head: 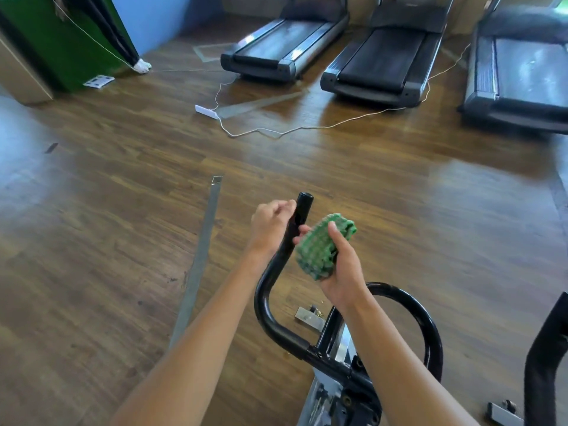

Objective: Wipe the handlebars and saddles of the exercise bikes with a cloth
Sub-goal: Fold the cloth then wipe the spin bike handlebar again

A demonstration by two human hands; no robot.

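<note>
The wooden floor (307,155) fills most of the frame. Across the upper right stand three treadmills (285,44), side by side, with a thin white cable (307,128) lying on the floor in front of them. A long grey metal strip (203,253) runs from the middle of the frame down toward the lower left.

In the lower centre is the front of an exercise bike, with its black handlebar (276,272). The left tube of the handlebar rises from the clamp at the bottom, bends, and then points up and a little to the right, ending in an open tip near the middle of the frame. Its long axis goes therefore from lower left to upper right. The other loop of the bar curves at the lower right.

The left hand (270,226) is curled against the left side of this tube, near the tip; whether it really clamps the tube I cannot tell for sure. The right hand (341,269) holds a bunched green cloth (322,245), thumb over it, and the cloth touches the right side of the same tube, just below the left hand. The right hand is thus the one placed to wipe, and I judge the stroke must follow the tube's axis. No saddle is visible.
</note>
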